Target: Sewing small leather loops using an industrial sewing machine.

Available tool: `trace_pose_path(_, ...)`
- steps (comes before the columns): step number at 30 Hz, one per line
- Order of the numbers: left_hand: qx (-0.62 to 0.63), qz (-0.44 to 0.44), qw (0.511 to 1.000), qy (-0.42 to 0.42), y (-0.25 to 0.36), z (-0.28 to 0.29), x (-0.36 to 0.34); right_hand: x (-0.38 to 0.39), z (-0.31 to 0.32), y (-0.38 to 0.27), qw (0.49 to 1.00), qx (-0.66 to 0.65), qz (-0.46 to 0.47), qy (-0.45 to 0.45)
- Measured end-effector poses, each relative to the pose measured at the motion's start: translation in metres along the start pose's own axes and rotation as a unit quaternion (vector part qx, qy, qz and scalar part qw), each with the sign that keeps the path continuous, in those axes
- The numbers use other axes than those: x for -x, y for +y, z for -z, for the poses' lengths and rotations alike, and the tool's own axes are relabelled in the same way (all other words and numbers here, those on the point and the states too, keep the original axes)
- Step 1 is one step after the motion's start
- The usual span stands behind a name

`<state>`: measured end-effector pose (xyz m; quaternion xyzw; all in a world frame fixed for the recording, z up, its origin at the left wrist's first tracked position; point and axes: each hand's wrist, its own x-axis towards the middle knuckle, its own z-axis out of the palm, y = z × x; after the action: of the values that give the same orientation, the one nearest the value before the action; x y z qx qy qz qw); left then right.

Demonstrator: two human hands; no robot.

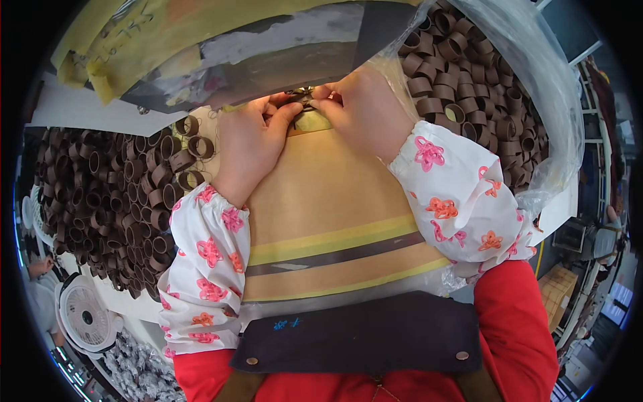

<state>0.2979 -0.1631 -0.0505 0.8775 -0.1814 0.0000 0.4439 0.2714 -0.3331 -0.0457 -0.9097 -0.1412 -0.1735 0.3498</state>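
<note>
Left hand point(253, 142) and right hand point(370, 110) pinch a small dark piece point(307, 102), upper centre, seemingly unfinished; which round brown rings point(179, 160) are done is unclear.

Single upright fisheye view, worn on the head: it looks steeply down from above the dark navy cloth bib point(362, 335), facing forward, at close range, toward the bare left hand point(253, 147) and bare right hand point(370, 110) above centre.
</note>
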Motion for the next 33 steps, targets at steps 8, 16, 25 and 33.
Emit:
trace_pose_path(8,-0.055,-0.079,0.995,0.034,-0.005,0.008,0.006,-0.003,-0.006,-0.004,0.998,-0.034,0.037,0.023)
trace_pose_path(16,-0.071,-0.104,0.991,0.05,-0.002,-0.002,0.001,0.0,0.016,-0.011,0.999,-0.003,-0.028,-0.042)
trace_pose_path(25,-0.098,-0.123,0.983,0.1,0.016,-0.005,0.013,0.013,-0.003,0.003,0.999,-0.046,-0.021,0.01)
trace_pose_path(33,-0.28,-0.115,0.949,0.09,-0.016,0.066,0.059,0.038,0.014,-0.041,0.994,0.036,0.064,-0.078)
